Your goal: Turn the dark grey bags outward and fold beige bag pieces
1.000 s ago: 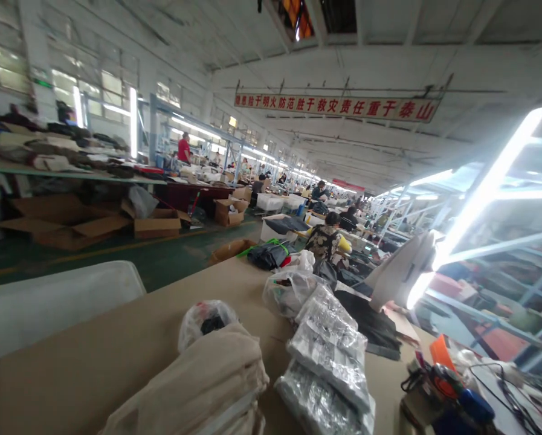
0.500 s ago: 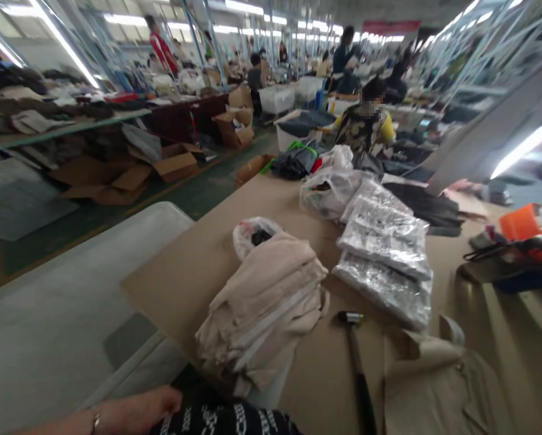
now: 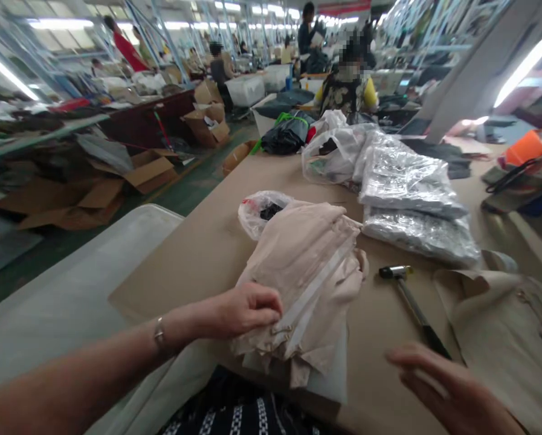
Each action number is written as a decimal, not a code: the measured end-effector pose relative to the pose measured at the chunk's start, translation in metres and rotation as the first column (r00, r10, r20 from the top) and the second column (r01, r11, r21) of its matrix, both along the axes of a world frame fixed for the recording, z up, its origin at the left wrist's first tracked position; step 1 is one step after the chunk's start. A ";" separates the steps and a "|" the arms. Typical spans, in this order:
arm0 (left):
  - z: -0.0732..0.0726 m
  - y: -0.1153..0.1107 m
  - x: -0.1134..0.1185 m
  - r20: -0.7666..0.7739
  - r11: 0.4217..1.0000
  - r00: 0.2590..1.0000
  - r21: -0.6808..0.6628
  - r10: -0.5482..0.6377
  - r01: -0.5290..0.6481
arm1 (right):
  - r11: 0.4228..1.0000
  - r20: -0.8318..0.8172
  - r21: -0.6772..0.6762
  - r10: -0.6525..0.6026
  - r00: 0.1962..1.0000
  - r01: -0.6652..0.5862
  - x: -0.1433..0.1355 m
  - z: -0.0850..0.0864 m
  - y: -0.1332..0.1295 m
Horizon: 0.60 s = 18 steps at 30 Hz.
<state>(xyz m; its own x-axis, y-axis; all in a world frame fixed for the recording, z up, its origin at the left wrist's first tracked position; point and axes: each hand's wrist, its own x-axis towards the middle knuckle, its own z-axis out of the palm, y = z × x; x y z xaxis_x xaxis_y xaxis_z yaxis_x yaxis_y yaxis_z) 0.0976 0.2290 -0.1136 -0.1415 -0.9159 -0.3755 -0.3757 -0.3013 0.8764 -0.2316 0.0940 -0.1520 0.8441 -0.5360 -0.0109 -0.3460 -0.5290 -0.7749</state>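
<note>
Nearest, the right hand (image 3: 452, 393) hovers open with fingers spread above the brown table (image 3: 207, 254), while the left hand (image 3: 246, 309) pinches the near edge of a stack of folded beige fabric (image 3: 307, 272) lying mid-table. Just right of the stack lies a hammer (image 3: 411, 302), beside a loose beige piece (image 3: 501, 326); beyond them sit clear plastic packets (image 3: 411, 193), then a seated person (image 3: 347, 84) at the far end

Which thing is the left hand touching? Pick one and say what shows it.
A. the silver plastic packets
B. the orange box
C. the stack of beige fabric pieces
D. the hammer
C: the left hand pinches the near edge of the stack of beige fabric pieces; the hammer lies apart, untouched.
</note>
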 end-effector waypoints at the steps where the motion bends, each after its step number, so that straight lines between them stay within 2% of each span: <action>1: -0.004 -0.009 -0.003 0.058 0.993 0.997 -0.111 0.045 -0.038 | 0.993 0.053 -0.118 0.000 0.999 0.006 0.021 -0.003 -0.002; 2: -0.010 -0.015 -0.005 0.084 0.977 0.992 -0.199 0.092 -0.074 | 0.965 0.098 -0.263 0.015 0.995 0.011 0.044 -0.006 -0.005; 3: -0.016 -0.018 -0.008 0.085 0.958 0.987 -0.264 0.136 -0.109 | 0.896 0.138 -0.444 0.044 0.989 0.022 0.067 -0.009 -0.008; 5: -0.025 -0.016 -0.013 0.004 0.917 0.978 -0.347 0.210 -0.196 | 0.716 0.051 -0.697 0.073 0.996 -0.017 0.108 -0.014 -0.014; 7: -0.028 -0.005 -0.018 -0.115 0.871 0.958 -0.397 0.264 -0.288 | 0.572 -0.090 -0.810 0.096 0.991 -0.129 0.134 -0.020 -0.019; 10: -0.028 0.022 -0.023 -0.260 0.825 0.914 -0.404 0.310 -0.395 | 0.448 -0.244 -0.850 0.134 0.960 -0.279 0.147 -0.027 -0.023; 12: -0.026 0.039 -0.025 -0.310 0.830 0.900 -0.375 0.307 -0.412 | 0.408 -0.324 -0.840 0.154 0.933 -0.359 0.147 -0.029 -0.025; 13: -0.025 0.046 -0.026 -0.323 0.835 0.897 -0.364 0.302 -0.412 | 0.412 -0.365 -0.819 0.160 0.917 -0.398 0.148 -0.029 -0.025; 16: -0.024 0.062 -0.025 -0.351 0.848 0.891 -0.340 0.287 -0.407 | 0.494 -0.458 -0.734 0.148 0.876 -0.467 0.155 -0.024 -0.023; 18: -0.026 0.067 -0.026 -0.396 0.851 0.875 -0.320 0.279 -0.417 | 0.552 -0.471 -0.709 0.094 0.877 -0.440 0.165 -0.016 -0.021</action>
<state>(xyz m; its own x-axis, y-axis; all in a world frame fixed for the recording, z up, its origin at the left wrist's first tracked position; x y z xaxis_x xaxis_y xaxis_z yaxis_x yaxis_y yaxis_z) 0.0716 0.2964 -0.1396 0.1648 -0.9860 0.0259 0.0139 0.0286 0.9995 -0.0667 0.0728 -0.1680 0.9741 -0.2250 -0.0233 -0.2201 -0.9667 0.1308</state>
